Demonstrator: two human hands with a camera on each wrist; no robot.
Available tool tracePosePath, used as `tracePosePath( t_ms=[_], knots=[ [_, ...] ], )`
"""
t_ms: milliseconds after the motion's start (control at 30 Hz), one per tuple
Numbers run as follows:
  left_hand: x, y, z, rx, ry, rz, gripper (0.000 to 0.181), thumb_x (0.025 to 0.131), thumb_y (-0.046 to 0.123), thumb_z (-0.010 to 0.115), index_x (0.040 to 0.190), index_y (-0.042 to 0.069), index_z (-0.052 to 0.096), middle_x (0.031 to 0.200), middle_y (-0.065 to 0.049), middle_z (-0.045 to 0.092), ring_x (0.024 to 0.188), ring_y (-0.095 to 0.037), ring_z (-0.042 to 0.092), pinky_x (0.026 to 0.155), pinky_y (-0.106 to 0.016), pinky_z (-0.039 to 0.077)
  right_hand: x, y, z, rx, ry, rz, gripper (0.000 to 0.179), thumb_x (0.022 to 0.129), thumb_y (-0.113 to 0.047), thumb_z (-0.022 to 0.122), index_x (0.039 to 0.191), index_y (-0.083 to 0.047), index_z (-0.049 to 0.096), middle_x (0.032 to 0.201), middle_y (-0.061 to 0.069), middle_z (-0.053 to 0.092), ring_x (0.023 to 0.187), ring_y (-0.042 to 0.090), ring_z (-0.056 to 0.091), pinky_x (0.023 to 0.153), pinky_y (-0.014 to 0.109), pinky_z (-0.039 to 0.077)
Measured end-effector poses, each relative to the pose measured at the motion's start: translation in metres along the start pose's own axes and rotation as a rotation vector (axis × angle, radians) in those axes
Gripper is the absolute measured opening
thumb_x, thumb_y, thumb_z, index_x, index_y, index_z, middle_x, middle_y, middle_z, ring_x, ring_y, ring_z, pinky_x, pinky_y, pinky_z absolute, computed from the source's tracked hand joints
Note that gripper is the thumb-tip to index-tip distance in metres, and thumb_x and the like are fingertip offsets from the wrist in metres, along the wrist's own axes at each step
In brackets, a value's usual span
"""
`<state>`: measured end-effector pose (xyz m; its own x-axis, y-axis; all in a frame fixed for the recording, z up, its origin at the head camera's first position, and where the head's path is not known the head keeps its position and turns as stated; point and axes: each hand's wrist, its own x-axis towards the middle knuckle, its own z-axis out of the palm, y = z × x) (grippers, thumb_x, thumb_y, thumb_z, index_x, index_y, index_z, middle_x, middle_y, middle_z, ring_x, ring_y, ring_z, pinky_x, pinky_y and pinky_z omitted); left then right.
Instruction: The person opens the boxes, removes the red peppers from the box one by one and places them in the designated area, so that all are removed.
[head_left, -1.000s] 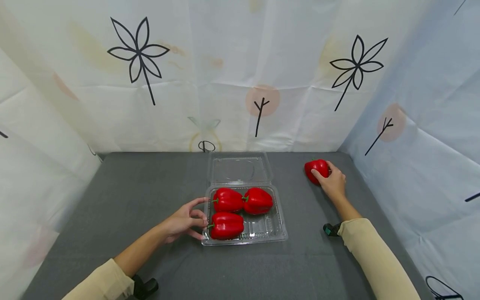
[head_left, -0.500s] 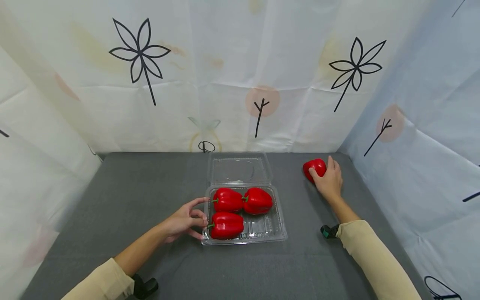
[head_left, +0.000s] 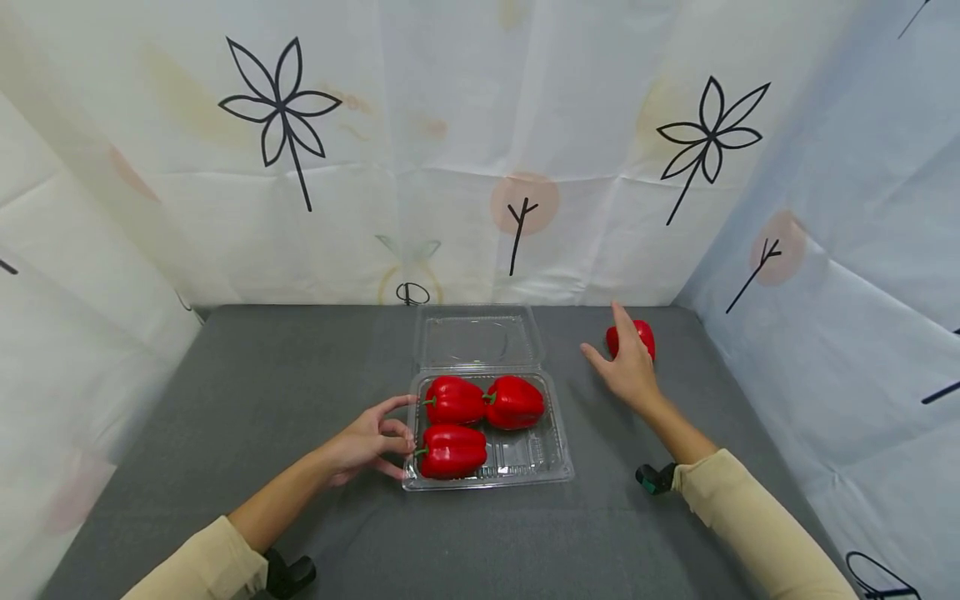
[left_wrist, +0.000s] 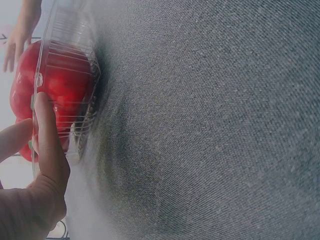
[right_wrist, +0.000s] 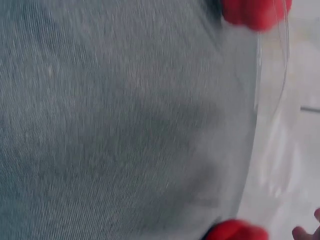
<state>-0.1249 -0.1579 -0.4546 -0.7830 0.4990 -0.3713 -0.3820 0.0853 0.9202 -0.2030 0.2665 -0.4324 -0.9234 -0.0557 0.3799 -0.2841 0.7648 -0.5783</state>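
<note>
My left hand (head_left: 371, 442) grips the left rim of a clear plastic clamshell container (head_left: 528, 454). The left wrist view shows its thumb and a finger pinching that rim from either side. Inside lie three red bell peppers: one at back left (head_left: 454, 402), one at back right (head_left: 516, 403) and one at front left (head_left: 452, 452). A fourth red bell pepper (head_left: 647, 335) rests on the table at right, partly hidden behind my right hand (head_left: 632, 371). That hand holds nothing; its fingers are extended and its thumb spread, in front of the pepper.
The container's clear lid (head_left: 480, 337) is folded back towards the far edge of the grey cloth-covered table (head_left: 300, 358). White patterned fabric (head_left: 450, 125) stands behind the table and along both sides. The container's front right compartment shows bare plastic.
My right hand has let go of the lone bell pepper and moved left and slightly towards me, fingers opening. The left hand and container stay put.
</note>
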Motion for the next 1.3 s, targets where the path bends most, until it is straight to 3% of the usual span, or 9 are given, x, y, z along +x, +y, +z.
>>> tracePosePath(
  t_ms=[167, 367, 633, 833, 1000, 1300],
  knots=[
    [0.0, 0.001, 0.0, 0.003, 0.003, -0.002, 0.076, 0.093, 0.002, 0.064, 0.155, 0.008, 0.022, 0.092, -0.009, 0.06, 0.081, -0.023, 0.062, 0.07, -0.049, 0.061, -0.004, -0.02, 0.006, 0.056, -0.093, -0.084, 0.092, 0.089, -0.023, 0.076, 0.159, -0.009, 0.018, 0.161, 0.014, 0.028, 0.142, 0.037, 0.036, 0.11, 0.06, 0.035],
    [0.0, 0.001, 0.001, 0.008, 0.01, -0.01, 0.076, 0.092, 0.002, 0.065, 0.155, 0.009, 0.022, 0.093, -0.01, 0.06, 0.082, -0.023, 0.062, 0.07, -0.049, 0.061, -0.008, -0.038, 0.012, 0.106, -0.249, -0.2, 0.091, 0.086, -0.022, 0.078, 0.158, -0.009, 0.023, 0.155, 0.017, 0.038, 0.139, 0.036, 0.041, 0.109, 0.059, 0.037],
    [0.0, 0.002, 0.001, 0.01, 0.009, -0.012, 0.075, 0.093, 0.002, 0.064, 0.155, 0.009, 0.022, 0.094, -0.01, 0.06, 0.082, -0.023, 0.062, 0.07, -0.048, 0.061, -0.014, -0.053, 0.017, 0.186, -0.477, -0.322, 0.076, 0.087, -0.022, 0.077, 0.152, -0.008, 0.039, 0.147, 0.016, 0.05, 0.134, 0.034, 0.049, 0.106, 0.056, 0.042],
    [0.0, 0.003, 0.001, 0.016, 0.01, -0.011, 0.074, 0.093, 0.001, 0.063, 0.155, 0.009, 0.023, 0.093, -0.011, 0.06, 0.082, -0.024, 0.062, 0.07, -0.047, 0.061, -0.016, -0.063, 0.021, 0.211, -0.619, -0.355, 0.063, 0.087, -0.022, 0.077, 0.142, -0.005, 0.052, 0.139, 0.014, 0.057, 0.128, 0.031, 0.055, 0.102, 0.052, 0.047],
    [0.0, 0.003, 0.001, 0.017, 0.012, -0.015, 0.074, 0.093, 0.001, 0.063, 0.155, 0.009, 0.023, 0.095, -0.011, 0.06, 0.083, -0.024, 0.062, 0.07, -0.048, 0.061, -0.017, -0.065, 0.028, 0.228, -0.667, -0.359, 0.059, 0.086, -0.019, 0.079, 0.138, -0.002, 0.056, 0.133, 0.014, 0.062, 0.119, 0.029, 0.061, 0.097, 0.049, 0.052],
    [0.0, 0.002, 0.001, 0.019, 0.011, -0.015, 0.075, 0.093, 0.002, 0.063, 0.155, 0.01, 0.022, 0.094, -0.011, 0.06, 0.083, -0.024, 0.062, 0.07, -0.047, 0.061, -0.018, -0.069, 0.029, 0.216, -0.659, -0.385, 0.064, 0.081, -0.02, 0.084, 0.135, 0.0, 0.057, 0.132, 0.016, 0.062, 0.112, 0.03, 0.062, 0.091, 0.048, 0.056]
  ],
)
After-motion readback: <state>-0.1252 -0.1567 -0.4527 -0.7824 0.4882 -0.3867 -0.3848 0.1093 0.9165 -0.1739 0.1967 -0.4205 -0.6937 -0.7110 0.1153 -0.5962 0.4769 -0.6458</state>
